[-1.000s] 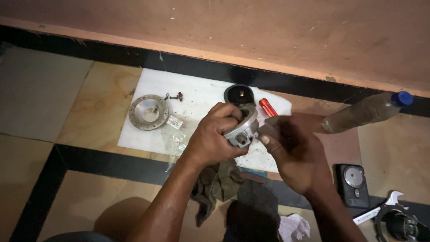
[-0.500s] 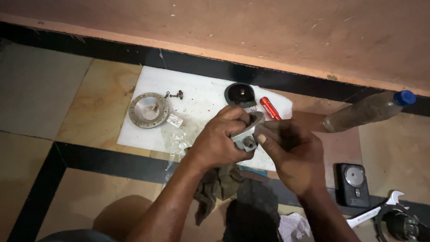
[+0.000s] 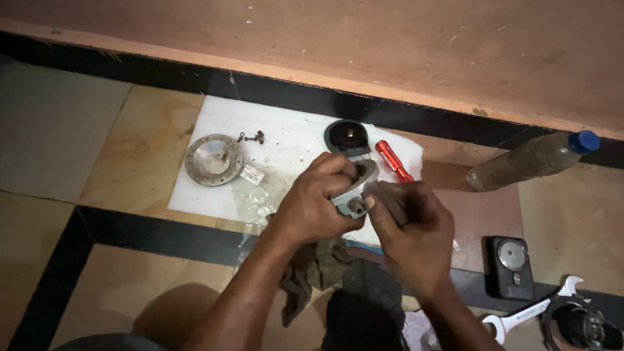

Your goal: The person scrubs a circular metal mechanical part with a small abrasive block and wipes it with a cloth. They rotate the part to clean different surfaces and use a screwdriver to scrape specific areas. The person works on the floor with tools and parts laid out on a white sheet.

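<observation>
Left hand (image 3: 315,205) grips a grey metal housing (image 3: 354,188) firmly; right hand (image 3: 409,227) pinches its lower end, above a white sheet (image 3: 286,143).

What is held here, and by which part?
A small grey metal part: the left hand wraps its body, the right hand pinches its lower end.

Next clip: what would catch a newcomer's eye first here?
Both hands meet mid-frame over the edge of a white sheet: the left hand grips a small grey metal part, and the right hand presses fingers against its lower end. Behind them on the sheet lie a round metal disc, a dark round cap and a red-handled tool. At right, a blue-capped bottle lies on its side on the floor.
</observation>
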